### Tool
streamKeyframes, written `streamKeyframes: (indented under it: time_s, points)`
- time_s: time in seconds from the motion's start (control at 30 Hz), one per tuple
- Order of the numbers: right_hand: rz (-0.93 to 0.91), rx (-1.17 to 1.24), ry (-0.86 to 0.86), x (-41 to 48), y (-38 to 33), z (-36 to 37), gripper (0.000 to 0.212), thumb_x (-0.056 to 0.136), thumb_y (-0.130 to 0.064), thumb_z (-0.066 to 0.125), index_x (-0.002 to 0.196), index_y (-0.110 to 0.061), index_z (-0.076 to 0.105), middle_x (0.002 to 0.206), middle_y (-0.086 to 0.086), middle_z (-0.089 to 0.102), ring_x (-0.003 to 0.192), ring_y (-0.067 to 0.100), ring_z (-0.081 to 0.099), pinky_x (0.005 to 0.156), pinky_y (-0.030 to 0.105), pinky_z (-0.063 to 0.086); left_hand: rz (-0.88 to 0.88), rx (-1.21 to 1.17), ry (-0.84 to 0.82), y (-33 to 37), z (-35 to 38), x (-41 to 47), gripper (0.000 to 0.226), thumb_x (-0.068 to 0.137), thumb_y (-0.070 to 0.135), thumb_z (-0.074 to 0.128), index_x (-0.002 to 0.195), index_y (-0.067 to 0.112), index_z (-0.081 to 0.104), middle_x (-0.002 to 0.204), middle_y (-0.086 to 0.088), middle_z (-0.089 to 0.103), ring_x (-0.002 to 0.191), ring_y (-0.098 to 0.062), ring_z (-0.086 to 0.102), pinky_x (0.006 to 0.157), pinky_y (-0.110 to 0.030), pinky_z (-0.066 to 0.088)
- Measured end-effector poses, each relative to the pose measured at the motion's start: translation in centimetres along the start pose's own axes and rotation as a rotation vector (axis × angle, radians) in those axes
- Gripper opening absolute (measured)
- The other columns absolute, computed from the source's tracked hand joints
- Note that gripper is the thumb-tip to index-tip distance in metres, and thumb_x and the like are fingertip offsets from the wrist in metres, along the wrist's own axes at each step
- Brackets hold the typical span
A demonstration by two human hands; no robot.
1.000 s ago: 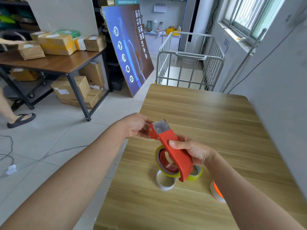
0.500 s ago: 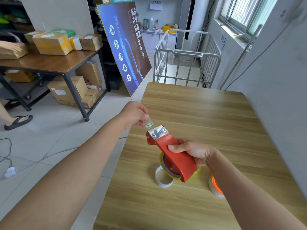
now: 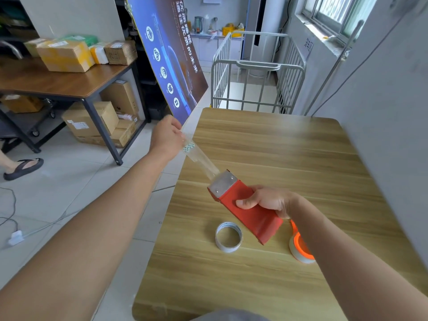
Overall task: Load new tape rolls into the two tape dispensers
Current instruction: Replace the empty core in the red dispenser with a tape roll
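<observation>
Above the wooden table [image 3: 289, 144] my right hand [image 3: 269, 201] is closed around the body of the red tape dispenser [image 3: 249, 210], with the thumb pressed on its flat red side and the other fingers wrapped behind it. Its metal plate end [image 3: 222, 183] points up and away from this grip, toward my left hand. From that end a strip of clear tape [image 3: 201, 159] runs tight to my left hand [image 3: 167, 136], which pinches the free end of the strip, beyond the table's left edge. Near the pinch the tape carries a small patch with green dots [image 3: 188, 146]. Below my right grip, an empty white cardboard core [image 3: 228, 237] lies flat on the table. Just under my right wrist, partly hidden by it, a tape roll with an orange inside [image 3: 300, 247] rests on the table.
</observation>
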State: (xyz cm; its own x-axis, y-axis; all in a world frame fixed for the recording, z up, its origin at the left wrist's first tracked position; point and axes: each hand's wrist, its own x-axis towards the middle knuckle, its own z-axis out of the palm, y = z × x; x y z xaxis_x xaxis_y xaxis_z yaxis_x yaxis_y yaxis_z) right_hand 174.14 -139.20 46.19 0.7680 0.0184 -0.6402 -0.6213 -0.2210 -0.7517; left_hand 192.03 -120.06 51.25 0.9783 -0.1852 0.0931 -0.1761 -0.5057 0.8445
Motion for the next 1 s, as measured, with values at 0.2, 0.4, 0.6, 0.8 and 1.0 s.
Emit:
streamKeyframes:
  time_s: [0.2,0.4,0.6,0.8,1.0]
  points:
    - [0.167,-0.125,0.203,1.8,0.7,0.0,0.042,0.085,-0.029,0.072,0.12,-0.008,0.063,0.114,0.015,0.069,0.107,0.034,0.065,0.099,0.045,0.049,0.121,0.043,-0.096,0.2,1.6,-1.4,0.021,0.091,0.002,0.053,0.11,0.007,0.06,0.103,-0.013,0.07,0.094,-0.028,0.063,0.084,-0.038,0.054]
    - [0.198,0.046,0.337,4.7,-0.8,0.8,0.033,0.085,-0.009,0.061,0.116,-0.002,0.057,0.109,0.02,0.063,0.103,0.037,0.063,0.095,0.048,0.049,0.123,0.02,-0.198,-0.4,3.4,-3.0,0.018,0.085,0.014,0.07,0.102,0.013,0.072,0.092,-0.003,0.071,0.085,-0.015,0.063,0.076,-0.022,0.047]
    - [0.12,-0.071,0.412,7.8,-2.8,1.4,0.045,0.087,-0.008,0.06,0.13,0.0,0.048,0.127,0.022,0.059,0.115,0.038,0.059,0.091,0.042,0.048,0.181,0.071,-0.228,-2.4,4.5,-4.0,0.007,0.085,0.006,0.068,0.086,0.008,0.074,0.09,0.0,0.063,0.079,-0.012,0.059,0.079,-0.025,0.049]
    - [0.108,-0.42,0.454,11.8,-4.0,2.3,0.047,0.094,-0.019,0.053,0.134,-0.002,0.035,0.131,0.018,0.055,0.117,0.037,0.057,0.082,0.038,0.044,0.066,0.093,-0.268,-5.7,5.3,-4.1,0.01,0.084,0.006,0.069,0.091,0.008,0.075,0.089,-0.003,0.069,0.08,-0.013,0.061,0.078,-0.023,0.049]
    - [0.064,-0.507,0.364,15.1,-2.1,3.8,0.058,0.088,-0.008,0.055,0.141,-0.002,0.032,0.132,0.023,0.055,0.12,0.038,0.056,0.09,0.041,0.046,-0.072,0.088,-0.307,-10.1,6.2,-4.2,0.012,0.085,0.002,0.065,0.085,0.011,0.074,0.082,-0.003,0.07,0.08,-0.018,0.064,0.08,-0.031,0.052]
